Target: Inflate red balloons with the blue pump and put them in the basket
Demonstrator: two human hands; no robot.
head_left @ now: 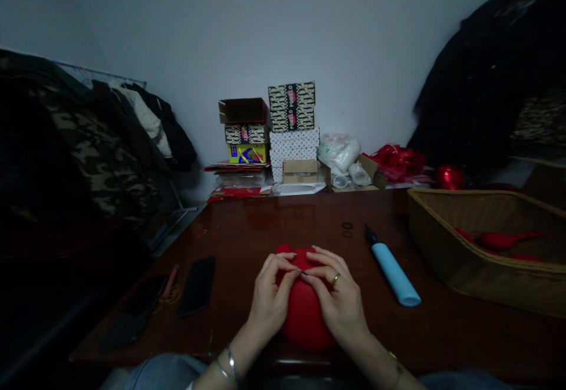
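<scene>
A round, matte red balloon rests at the table's front edge, directly before me. My left hand lies along its left side, with thumb and forefinger pinched together at the top. From the right, my right hand meets it there, its thumb and forefinger also closed in a pinch. The fingertips of both hands nearly touch over the balloon; what exactly they pinch is too small to make out. A small red lump shows behind the left fingers. To the right lies a light blue hand pump with a black nozzle.
A wicker basket with red balloons stands at the right. Two black rings lie near the pump. At the left are a black phone, a dark flat object and yellow bands. Boxes are stacked behind the table.
</scene>
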